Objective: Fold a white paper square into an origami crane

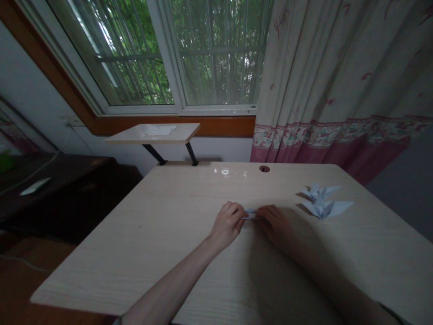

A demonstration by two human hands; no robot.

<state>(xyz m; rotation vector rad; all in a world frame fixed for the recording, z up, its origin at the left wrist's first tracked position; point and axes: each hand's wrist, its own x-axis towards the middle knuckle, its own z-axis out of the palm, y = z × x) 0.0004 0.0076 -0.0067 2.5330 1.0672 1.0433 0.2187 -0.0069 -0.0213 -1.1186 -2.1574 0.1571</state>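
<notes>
Between my two hands is a small piece of folded paper (pixel 250 214), pale bluish white, just above or on the desk. My left hand (pixel 230 220) grips its left end, fingers closed. At the other end my right hand (pixel 273 222) pinches the paper, its fingers bent over it. Most of the paper is hidden by my fingers, so its full shape cannot be made out. To the right of my right hand, two folded paper cranes (pixel 324 208) stand close together on the desk, one behind the other, wings spread.
The light wooden desk (pixel 162 234) has a round cable hole (pixel 264 169) near its back edge. A raised shelf (pixel 128 134) on black legs bears white paper (pixel 158 130) at back left. Behind are a window and a floral curtain (pixel 304 90). A dark table (pixel 67 180) stands left.
</notes>
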